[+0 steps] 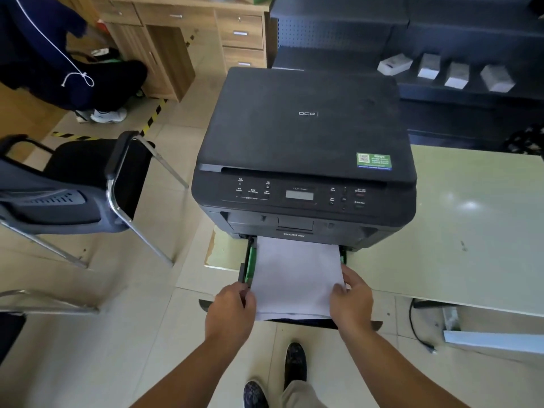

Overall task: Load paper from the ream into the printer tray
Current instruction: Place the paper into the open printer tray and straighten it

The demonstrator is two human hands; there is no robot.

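A black printer (304,148) sits at the near left corner of a pale green worktop (471,225). Its paper tray (246,269) is pulled out toward the person, past the worktop's near edge, with a green guide showing along its left side. A stack of white paper (295,275) lies over the tray, its far end under the printer's front and its near end sticking out toward the person. The left hand (232,310) grips the stack's near left edge, fingers curled around it. The right hand (351,301) holds the near right edge, thumb on top and fingers wrapped down the side. An office chair (88,184) stands on the floor to the left.
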